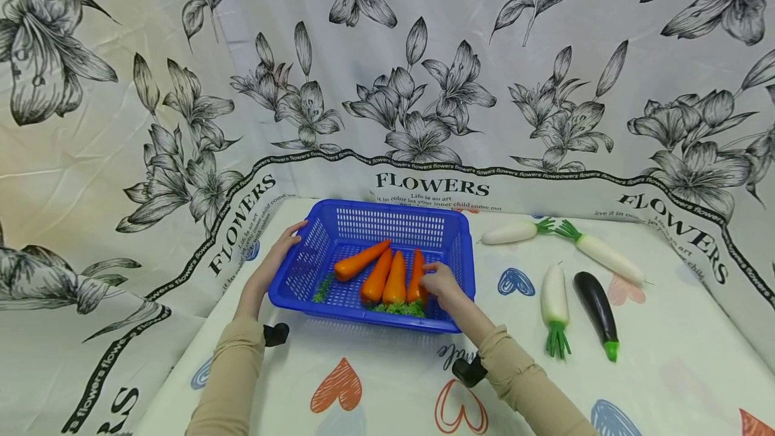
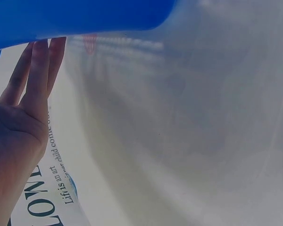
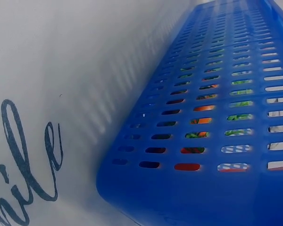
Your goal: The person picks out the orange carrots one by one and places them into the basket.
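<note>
A blue plastic basket (image 1: 371, 315) with slotted walls holds several orange carrots (image 1: 395, 278) with green leafy tops. My left hand (image 1: 283, 251) holds the basket's left rim; in the left wrist view the fingers (image 2: 37, 70) reach up to its underside, their tips hidden. Inside the right end of the basket, my right hand (image 1: 443, 284) has its fingers at the rightmost carrot (image 1: 417, 274) and pinches its side. That carrot leans steeply beside the others. In the right wrist view the slotted basket wall (image 3: 207, 117) hides the right hand.
On the table to the right of the basket lie three white radishes (image 1: 554, 295) with green tops and a dark eggplant (image 1: 596, 305). The tabletop cloth (image 1: 387, 382) has printed hearts. A flower-printed curtain (image 1: 424, 126) stands behind and to the sides.
</note>
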Demonstrator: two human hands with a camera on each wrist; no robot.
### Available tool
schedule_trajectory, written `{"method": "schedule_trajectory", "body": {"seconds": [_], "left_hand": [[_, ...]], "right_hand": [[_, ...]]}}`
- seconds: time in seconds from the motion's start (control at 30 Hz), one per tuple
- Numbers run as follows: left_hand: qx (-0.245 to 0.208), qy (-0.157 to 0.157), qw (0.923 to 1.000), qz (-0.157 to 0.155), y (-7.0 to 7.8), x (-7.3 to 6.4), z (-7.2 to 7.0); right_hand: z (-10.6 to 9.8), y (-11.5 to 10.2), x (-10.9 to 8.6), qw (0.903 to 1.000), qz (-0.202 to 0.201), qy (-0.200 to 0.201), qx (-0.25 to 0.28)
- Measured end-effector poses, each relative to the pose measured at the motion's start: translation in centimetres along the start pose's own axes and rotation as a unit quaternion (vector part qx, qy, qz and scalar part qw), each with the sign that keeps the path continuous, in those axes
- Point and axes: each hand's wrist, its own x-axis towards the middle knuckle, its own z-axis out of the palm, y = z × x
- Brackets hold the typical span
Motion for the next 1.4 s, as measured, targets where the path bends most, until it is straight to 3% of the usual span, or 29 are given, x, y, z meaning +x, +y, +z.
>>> {"method": "schedule_trajectory", "body": {"seconds": [0.23,0.4,0.63,0.8,0.93,1.03,1.17,1.3,1.4], "left_hand": [[0.002,0.005,1.0000,-0.003,0.2,-0.1,-0.1],[-0.003,0.001,1.0000,-0.005,1.3,-0.7,0.2],[-0.008,-0.003,0.9999,-0.004,1.8,-0.7,0.5],[0.011,-0.004,0.9999,0.006,0.7,0.0,0.4],[0.025,0.005,0.9996,0.008,0.2,0.4,0.4],[0.030,0.012,0.9994,0.010,0.3,0.6,0.4],[0.038,0.023,0.9989,0.014,0.3,0.6,0.3],[0.056,0.039,0.9975,0.018,0.2,0.3,0.1],[0.086,0.056,0.9944,0.025,0.0,-0.1,0.1]], "right_hand": [[0.0,-0.1,-0.3,0.9996,-0.022,0.020,0.003],[0.1,-0.1,-0.4,0.9980,-0.040,0.048,0.010],[-0.2,-0.5,-0.5,0.9937,-0.054,0.077,0.061],[-1.1,-0.4,-0.9,0.9936,-0.067,0.044,0.079],[-2.2,0.0,-1.8,0.9915,-0.122,0.011,0.045],[-3.2,0.2,-2.8,0.9833,-0.181,0.006,0.012],[-4.7,0.6,-4.1,0.9733,-0.228,0.023,-0.015],[-6.3,2.0,-5.1,0.9623,-0.260,0.073,-0.036],[-7.7,4.0,-5.6,0.9480,-0.289,0.119,-0.060]]}}
